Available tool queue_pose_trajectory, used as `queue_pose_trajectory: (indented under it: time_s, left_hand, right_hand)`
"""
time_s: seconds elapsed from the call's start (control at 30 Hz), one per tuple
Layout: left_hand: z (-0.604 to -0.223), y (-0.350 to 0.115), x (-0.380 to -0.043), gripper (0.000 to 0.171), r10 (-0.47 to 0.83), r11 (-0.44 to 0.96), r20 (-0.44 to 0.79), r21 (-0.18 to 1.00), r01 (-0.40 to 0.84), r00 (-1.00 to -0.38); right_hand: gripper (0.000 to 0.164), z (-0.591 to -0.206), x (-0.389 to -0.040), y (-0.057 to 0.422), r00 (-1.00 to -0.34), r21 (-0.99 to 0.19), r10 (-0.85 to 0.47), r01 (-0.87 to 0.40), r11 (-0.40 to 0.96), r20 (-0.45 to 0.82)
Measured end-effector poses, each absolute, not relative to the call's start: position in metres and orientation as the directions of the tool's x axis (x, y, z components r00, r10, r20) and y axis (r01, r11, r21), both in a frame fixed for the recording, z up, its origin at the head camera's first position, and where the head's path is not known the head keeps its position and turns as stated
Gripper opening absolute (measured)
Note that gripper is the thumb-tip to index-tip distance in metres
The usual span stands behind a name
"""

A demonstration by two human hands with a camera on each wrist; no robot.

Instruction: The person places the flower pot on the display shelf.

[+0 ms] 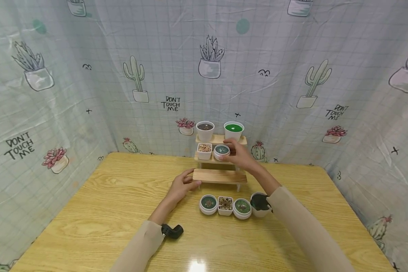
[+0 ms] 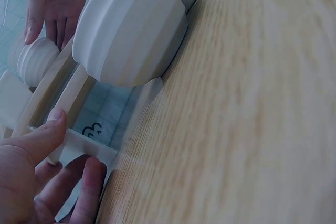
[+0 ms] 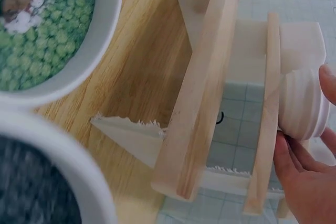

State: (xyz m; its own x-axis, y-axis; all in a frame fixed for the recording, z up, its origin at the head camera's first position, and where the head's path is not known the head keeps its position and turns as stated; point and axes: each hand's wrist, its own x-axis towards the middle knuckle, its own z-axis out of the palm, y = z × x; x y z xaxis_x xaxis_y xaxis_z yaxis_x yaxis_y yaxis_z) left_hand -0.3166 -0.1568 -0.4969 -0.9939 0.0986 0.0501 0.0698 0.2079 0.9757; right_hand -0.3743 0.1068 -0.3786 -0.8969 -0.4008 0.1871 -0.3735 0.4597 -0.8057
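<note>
A three-tier wooden stand (image 1: 221, 176) with white supports stands near the back of the table. My left hand (image 1: 181, 186) grips the left end of its lowest board, thumb on the board's edge and fingers around the white support (image 2: 86, 148). On the middle tier, my right hand (image 1: 240, 155) holds a small round white pot (image 1: 221, 151) with dark bluish filling by its right side. The pot's ribbed wall (image 3: 302, 103) shows between thumb and fingers in the right wrist view. Left of it sits a square white pot (image 1: 204, 152) with light pebbles.
On the top tier stand a dark-filled white pot (image 1: 205, 132) and a green-filled one (image 1: 234, 130). Before the stand sit two round pots (image 1: 209, 211) (image 1: 242, 215), a square pebble pot (image 1: 225, 212) and a larger pot (image 1: 259, 212) beneath the right forearm. A printed curtain (image 1: 176, 45) hangs behind.
</note>
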Motion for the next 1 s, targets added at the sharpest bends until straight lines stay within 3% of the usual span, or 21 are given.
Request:
queue_pose_trajectory:
  time_s: [0.5,1.0]
  left_hand:
    - [-0.499,-0.157,-0.316,0.072,0.088,0.22,0.042,0.974,0.06,-0.995]
    - [-0.493,-0.154,-0.316,0.073,0.104,0.218,0.039,0.974,0.061,-0.994]
  right_hand:
    - [0.083,-0.369,-0.348,0.147,-0.871,-0.797,-0.482,-0.359,0.485,0.099]
    - [0.065,-0.381,-0.301,0.207,-0.845,-0.809,-0.506,-0.414,0.418,0.171]
